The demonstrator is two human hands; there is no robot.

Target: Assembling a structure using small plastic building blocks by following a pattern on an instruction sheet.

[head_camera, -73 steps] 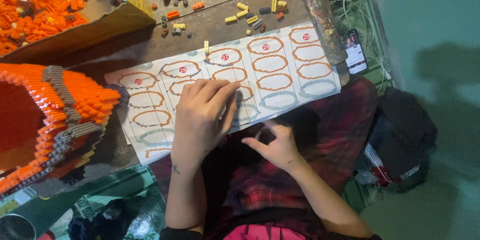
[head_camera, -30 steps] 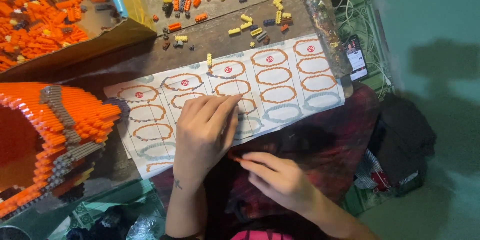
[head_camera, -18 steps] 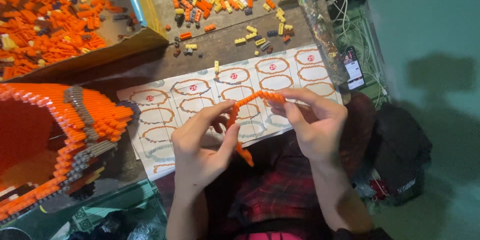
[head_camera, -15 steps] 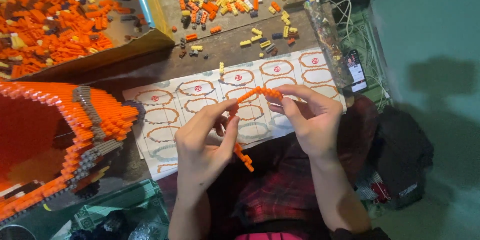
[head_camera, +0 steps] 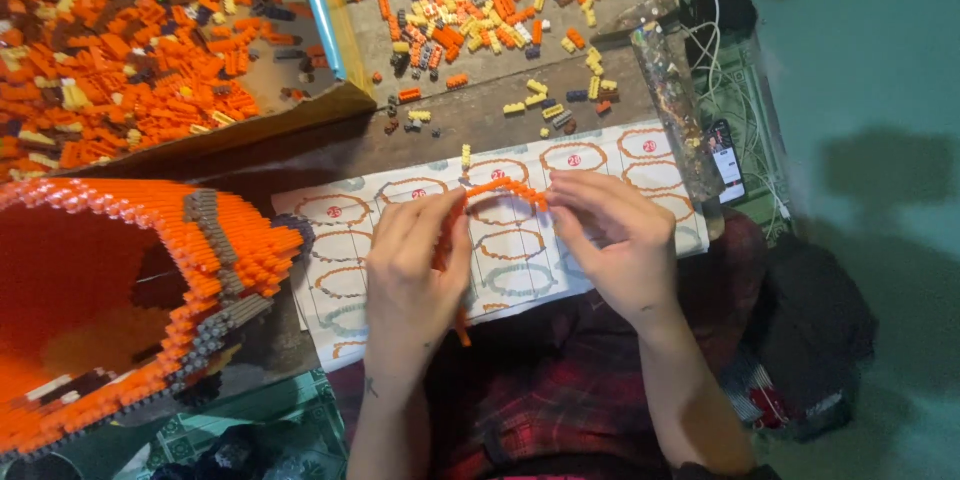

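Cardboard box (head_camera: pixel 330 105) of loose orange bricks sits up-left of the white instruction sheet (head_camera: pixel 520 255), a wide rectangle printed with rows of orange and grey oval rings. Above the sheet, the left hand (head_camera: pixel 415 275) pinches the lower end of a curved orange brick chain (head_camera: pixel 500 187); the right hand (head_camera: pixel 615 240) pinches its upper end, fingers closed.

Orange bricks, white sheet, red plaid
The brick chain (head_camera: pixel 500 190) is orange; the instruction sheet (head_camera: pixel 520 240) white with orange and grey-blue ovals (red dots inside); loose bricks (head_camera: pixel 490 20) orange, yellow and dark; lap cloth (head_camera: pixel 560 400) red-black plaid
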